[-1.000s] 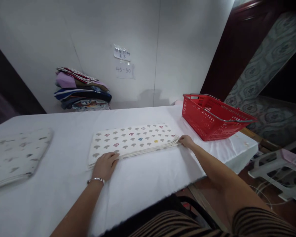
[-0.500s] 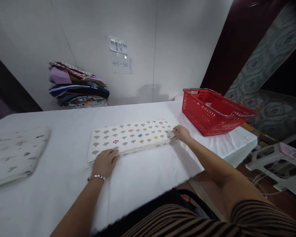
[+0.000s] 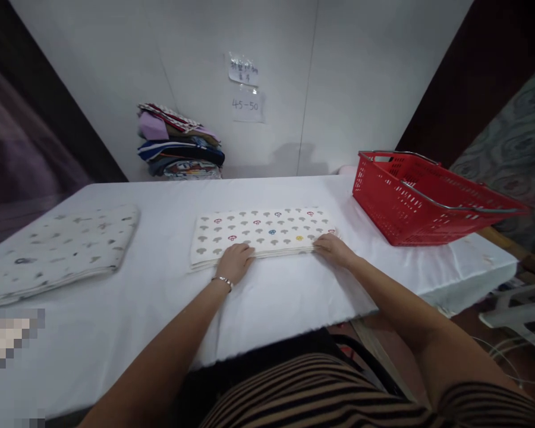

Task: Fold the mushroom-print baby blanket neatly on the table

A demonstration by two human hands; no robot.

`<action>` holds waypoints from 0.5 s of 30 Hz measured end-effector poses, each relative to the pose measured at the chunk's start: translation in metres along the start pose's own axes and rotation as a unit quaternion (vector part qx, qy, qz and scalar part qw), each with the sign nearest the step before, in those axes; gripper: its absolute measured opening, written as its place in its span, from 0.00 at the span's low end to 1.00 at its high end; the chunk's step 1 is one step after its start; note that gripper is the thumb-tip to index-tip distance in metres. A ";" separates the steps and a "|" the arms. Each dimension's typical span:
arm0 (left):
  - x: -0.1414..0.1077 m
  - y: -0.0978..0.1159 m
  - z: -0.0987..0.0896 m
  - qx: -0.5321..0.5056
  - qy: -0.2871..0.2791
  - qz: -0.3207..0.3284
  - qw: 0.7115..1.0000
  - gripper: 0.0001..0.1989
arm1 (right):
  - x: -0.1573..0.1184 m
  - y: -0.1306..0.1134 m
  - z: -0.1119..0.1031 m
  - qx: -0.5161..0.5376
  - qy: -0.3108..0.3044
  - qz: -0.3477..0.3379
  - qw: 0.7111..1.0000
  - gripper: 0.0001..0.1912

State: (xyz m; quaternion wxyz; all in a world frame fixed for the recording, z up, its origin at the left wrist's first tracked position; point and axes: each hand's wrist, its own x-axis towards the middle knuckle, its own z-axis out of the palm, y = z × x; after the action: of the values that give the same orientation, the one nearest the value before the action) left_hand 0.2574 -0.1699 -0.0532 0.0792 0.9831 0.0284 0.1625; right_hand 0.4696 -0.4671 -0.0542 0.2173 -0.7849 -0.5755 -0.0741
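A white cloth (image 3: 245,229) printed with grey, red, blue and yellow mushrooms lies folded into a long strip on the table. Its front edge shows several stacked layers. My left hand (image 3: 235,261), with a silver bracelet at the wrist, has its fingers closed on that front edge, left of the middle. At the front right corner, my right hand (image 3: 335,249) pinches the same edge; its thumb is hidden. To the left rests another folded white cloth (image 3: 71,244) with a scattered grey and brown print, which neither hand touches.
A white-covered table (image 3: 164,238) stretches before me. On its right side stands a red shopping basket (image 3: 410,217) with metal handles. Against the wall is a stack of folded fabrics (image 3: 181,142), below and left of taped paper signs (image 3: 245,106). White stool legs (image 3: 521,315) show at lower right.
My left hand has slid right along the front edge, away from the left corner. My right hand has shifted towards the front corner. The view has turned slightly left.
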 end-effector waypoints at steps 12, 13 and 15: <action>0.027 0.026 0.014 -0.017 -0.021 -0.030 0.999 0.13 | 0.018 -0.024 0.021 -0.015 0.019 0.045 0.999 0.13; 0.028 0.026 0.015 -0.016 -0.022 -0.033 0.999 0.14 | 0.018 -0.024 0.021 -0.018 0.022 0.050 0.998 0.13; 0.029 0.026 0.015 -0.013 -0.023 -0.038 0.999 0.15 | 0.016 -0.025 0.021 -0.026 0.030 0.057 0.998 0.14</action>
State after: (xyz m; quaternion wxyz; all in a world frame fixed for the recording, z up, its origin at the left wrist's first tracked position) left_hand 0.2906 -0.1951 -0.0540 0.0990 0.9837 0.0617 0.1371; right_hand 0.4482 -0.4376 -0.0609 0.2183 -0.8190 -0.5211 -0.1001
